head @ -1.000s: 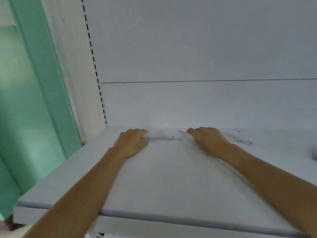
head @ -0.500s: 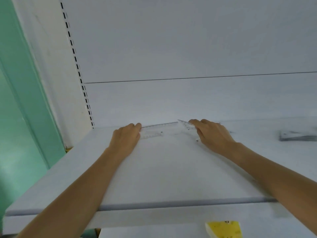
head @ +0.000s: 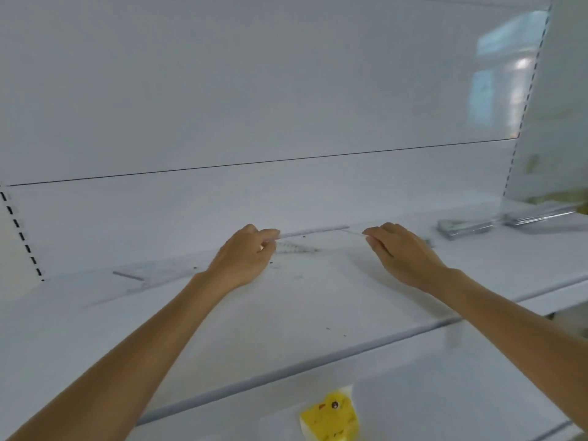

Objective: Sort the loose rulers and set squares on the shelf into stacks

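A clear plastic ruler [head: 318, 233] is held level just above the white shelf [head: 302, 300], near the back wall. My left hand [head: 243, 257] pinches its left end and my right hand [head: 401, 253] pinches its right end. A second clear ruler or set square [head: 294, 248] lies on the shelf just under it. Another clear piece [head: 149, 272] lies flat at the back left. At the far right stand a stack of set squares [head: 464, 228] and a stack of rulers [head: 537, 214].
The shelf's back panel [head: 286, 106] rises right behind the ruler. Slotted uprights [head: 19, 230] frame the bay at left and right. A lower shelf shows a yellow packet with a chick picture [head: 329, 415].
The ruler has come up off the shelf between both hands. The view has swung right, bringing the stacks at the far right closer into sight.
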The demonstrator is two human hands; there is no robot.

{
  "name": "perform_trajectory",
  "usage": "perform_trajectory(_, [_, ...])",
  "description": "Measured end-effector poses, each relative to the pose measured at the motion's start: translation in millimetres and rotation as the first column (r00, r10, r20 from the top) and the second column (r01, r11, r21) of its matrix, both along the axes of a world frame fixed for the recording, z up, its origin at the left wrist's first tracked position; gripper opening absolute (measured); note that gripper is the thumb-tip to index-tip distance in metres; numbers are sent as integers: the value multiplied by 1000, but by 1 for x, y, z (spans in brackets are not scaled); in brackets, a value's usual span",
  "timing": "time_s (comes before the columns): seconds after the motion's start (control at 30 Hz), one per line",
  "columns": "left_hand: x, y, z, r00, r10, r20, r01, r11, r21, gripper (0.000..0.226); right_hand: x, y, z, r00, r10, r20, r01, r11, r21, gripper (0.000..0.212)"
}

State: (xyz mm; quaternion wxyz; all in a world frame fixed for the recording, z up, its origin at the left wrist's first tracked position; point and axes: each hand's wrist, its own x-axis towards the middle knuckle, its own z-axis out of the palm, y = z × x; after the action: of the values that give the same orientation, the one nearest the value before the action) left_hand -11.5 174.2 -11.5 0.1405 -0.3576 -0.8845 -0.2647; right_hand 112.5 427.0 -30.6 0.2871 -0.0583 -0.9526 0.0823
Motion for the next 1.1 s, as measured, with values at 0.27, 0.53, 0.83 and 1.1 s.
perform_trajectory(0.27, [29,138,6,997,-71,-2,71,997,4,27,50,134,-1,993,-112,-33,110,993,-45,30])
perform_trajectory(0.53, [62,274,-3,996,-70,63,68,997,35,37,71,282,-5,990,-139,-9,139,990,-22,32])
perform_trajectory(0.83, [75,268,-9,992,113,58,-121,981,151,34,12,312,-4,991,82,103,-86,996,35,37])
perform_trajectory(1.1, [88,276,-19,974,204,100,-215,969,118,36,-5,308,-14,936,278,218,-266,960,-82,43])
